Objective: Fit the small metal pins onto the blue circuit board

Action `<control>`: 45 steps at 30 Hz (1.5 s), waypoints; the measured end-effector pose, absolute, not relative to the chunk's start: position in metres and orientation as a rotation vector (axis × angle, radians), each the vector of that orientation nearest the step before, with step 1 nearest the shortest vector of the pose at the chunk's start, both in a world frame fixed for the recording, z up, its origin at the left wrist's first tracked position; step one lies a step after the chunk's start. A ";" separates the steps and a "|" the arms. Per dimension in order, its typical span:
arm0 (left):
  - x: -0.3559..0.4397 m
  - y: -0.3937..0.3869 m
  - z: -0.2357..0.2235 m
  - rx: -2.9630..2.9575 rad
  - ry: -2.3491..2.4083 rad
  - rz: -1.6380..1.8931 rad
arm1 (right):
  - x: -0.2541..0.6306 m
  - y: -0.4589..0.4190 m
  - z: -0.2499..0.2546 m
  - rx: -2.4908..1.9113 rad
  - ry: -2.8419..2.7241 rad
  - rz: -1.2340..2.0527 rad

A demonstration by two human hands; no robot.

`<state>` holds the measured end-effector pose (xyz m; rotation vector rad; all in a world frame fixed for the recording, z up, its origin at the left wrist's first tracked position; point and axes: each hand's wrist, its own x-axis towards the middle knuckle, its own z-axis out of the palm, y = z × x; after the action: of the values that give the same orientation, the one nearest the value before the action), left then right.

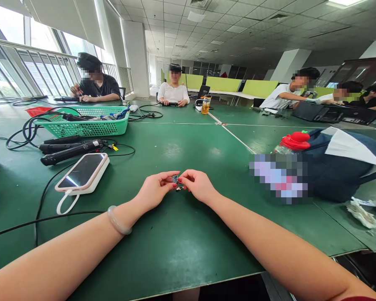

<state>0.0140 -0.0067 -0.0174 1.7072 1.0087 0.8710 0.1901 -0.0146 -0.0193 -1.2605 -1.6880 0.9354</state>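
Note:
My left hand and my right hand meet at the middle of the green table. Both pinch one tiny dark and silvery part between thumb and fingertips, just above the tabletop. What the part is, I cannot make out. A pale bangle circles my left wrist. Both forearms stretch out from the near edge of the table.
A phone lies on a white power bank at the left, with black cables and black wand-like tools behind. A green basket stands further back. A dark bag and a red-capped bottle lie right. Several people sit at the far side.

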 end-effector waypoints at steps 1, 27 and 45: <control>0.014 -0.007 -0.017 1.728 1.025 0.868 | 0.190 -0.015 -0.020 -1.261 -1.694 0.914; 0.015 -0.019 -0.003 1.952 1.047 0.868 | 0.186 -0.025 -0.009 -1.213 -1.976 0.485; 0.014 -0.015 -0.004 2.005 1.212 0.797 | 0.209 -0.009 -0.015 -1.425 -2.179 0.446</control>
<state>0.0142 -0.0152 -0.0041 2.0053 1.2116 0.7975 0.2094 -0.0095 -0.0154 -1.4245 -2.1787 0.4462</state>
